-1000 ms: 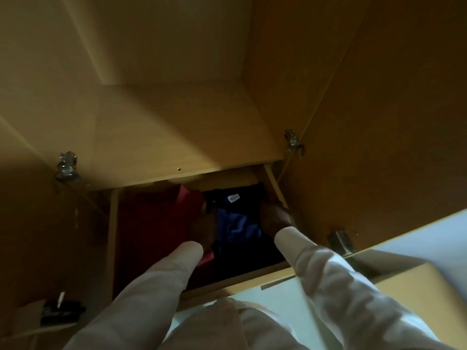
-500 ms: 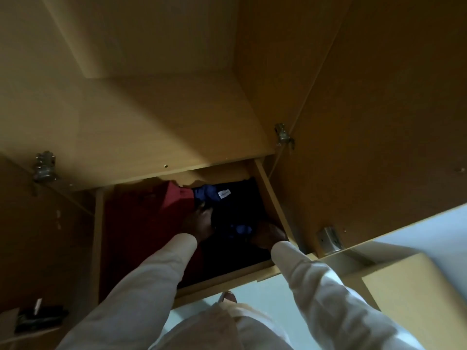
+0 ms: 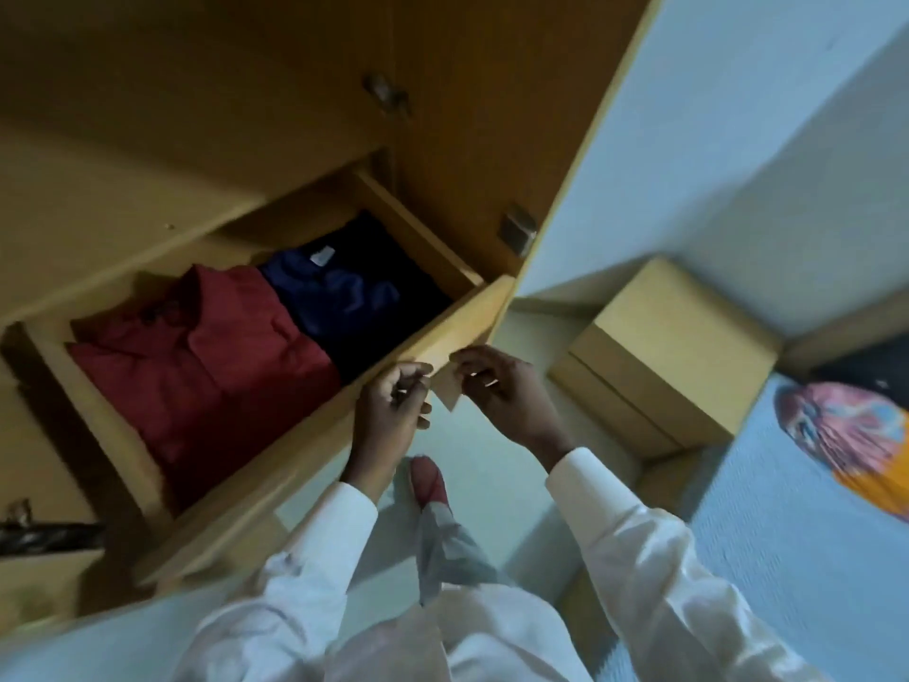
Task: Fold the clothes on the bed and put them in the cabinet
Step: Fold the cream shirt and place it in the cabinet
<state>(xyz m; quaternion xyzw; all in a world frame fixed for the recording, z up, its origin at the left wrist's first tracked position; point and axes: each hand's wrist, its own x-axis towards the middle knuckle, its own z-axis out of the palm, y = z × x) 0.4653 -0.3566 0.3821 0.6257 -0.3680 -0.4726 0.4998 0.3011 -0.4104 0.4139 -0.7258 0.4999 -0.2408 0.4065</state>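
Left hand [image 3: 393,411], right hand [image 3: 504,393] withdrawn, gripping drawer [image 3: 295,465], shirts [image 3: 196,366] collars rearward

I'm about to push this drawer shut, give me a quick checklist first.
1. The red shirt is inside the drawer, nothing over the rim: ok.
2. The blue shirt is inside, beside the red one: ok.
3. The left hand and right hand are outside the drawer, at its front: ok.
4. Firm hold on the front: cannot tell, it is blurred.
5. The bed is cleared of clothes: cannot tell, a colourful item lies there.
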